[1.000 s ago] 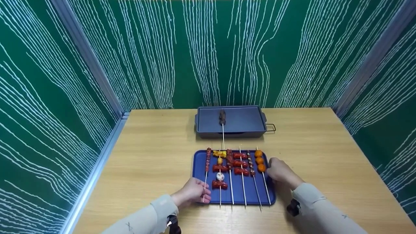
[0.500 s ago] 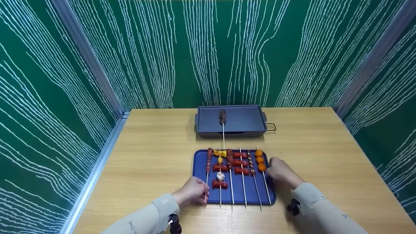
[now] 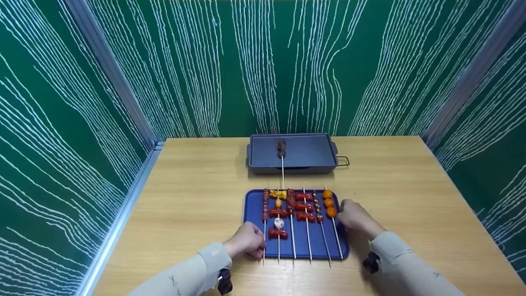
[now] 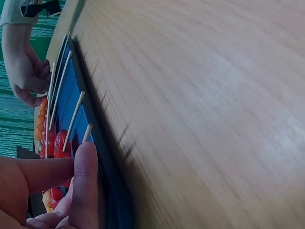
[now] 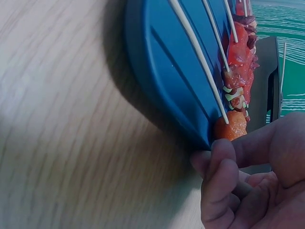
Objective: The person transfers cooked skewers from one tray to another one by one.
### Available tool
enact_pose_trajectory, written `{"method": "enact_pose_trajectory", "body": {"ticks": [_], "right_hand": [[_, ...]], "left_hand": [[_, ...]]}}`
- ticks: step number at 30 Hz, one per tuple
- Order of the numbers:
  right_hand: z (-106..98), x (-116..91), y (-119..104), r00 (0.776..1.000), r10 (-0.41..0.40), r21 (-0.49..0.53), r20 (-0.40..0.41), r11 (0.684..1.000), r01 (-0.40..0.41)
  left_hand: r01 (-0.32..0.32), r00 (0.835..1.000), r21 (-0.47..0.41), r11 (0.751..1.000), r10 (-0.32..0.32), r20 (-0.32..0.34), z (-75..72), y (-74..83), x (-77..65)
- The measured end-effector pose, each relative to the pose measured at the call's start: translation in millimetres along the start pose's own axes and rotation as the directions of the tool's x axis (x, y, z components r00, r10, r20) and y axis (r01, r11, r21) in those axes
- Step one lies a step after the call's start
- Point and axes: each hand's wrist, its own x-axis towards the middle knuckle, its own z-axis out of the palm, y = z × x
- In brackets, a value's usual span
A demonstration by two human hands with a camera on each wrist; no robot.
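A blue tray (image 3: 252, 205) bears several skewers side by side. At its left side my left hand (image 3: 248, 239) pinches the wooden stick of a skewer of small reddish meat pieces (image 3: 265, 205), which lies over the tray. In the left wrist view the stick's blunt end (image 4: 87, 132) sticks out past thumb and finger. My right hand (image 3: 357, 216) holds the tray's right edge, beside a skewer of orange balls (image 3: 328, 203). The right wrist view has its thumb and curled fingers at the blue rim (image 5: 162, 95); the fingers' far side is hidden.
Behind the tray stands a dark grey grill (image 3: 308, 152) with a wire handle (image 3: 343, 161) on its right. A dark meat skewer (image 3: 281, 148) lies on it, its stick reaching toward the tray. Green walls with white lines (image 3: 246, 61) enclose the wooden table (image 3: 197, 185).
My left hand has shifted slightly right with the skewer, whose tilted stick now lies nearly straight, in line with the others. The right hand and tray have stayed in place.
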Motion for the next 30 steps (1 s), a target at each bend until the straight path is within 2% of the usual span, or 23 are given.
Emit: {"method": "enact_pose_trajectory", "body": {"ticks": [3,10,15,18,26,30], "right_hand": [[0,1,1,1.000,-0.023,-0.017,-0.015,1.000,0.023],[0,2,2,1.000,0.006,-0.001,0.004,1.000,-0.006],[0,1,1,1.000,0.004,0.000,0.000,1.000,-0.004],[-2,-1,1,1.000,0.006,-0.002,0.008,1.000,-0.006],[-2,-1,-2,0.998,0.048,-0.005,0.027,0.999,-0.048],[-1,1,-1,0.999,0.036,-0.018,0.025,0.999,-0.035]], "left_hand": [[-0.007,1.000,0.025,1.000,0.007,0.004,0.1,2.0,1.0],[-0.005,1.000,0.074,0.997,0.004,0.009,-1.1,2.7,3.5],[-0.018,1.000,0.081,0.997,0.019,-0.009,-7.9,8.1,8.8],[-0.035,0.999,0.093,0.995,0.037,-0.027,-13.9,17.9,14.4],[-0.049,0.995,0.075,0.996,0.056,-0.087,-24.3,56.2,31.2],[-0.075,0.991,0.057,0.996,0.081,-0.108,-27.1,72.3,40.2]]}}
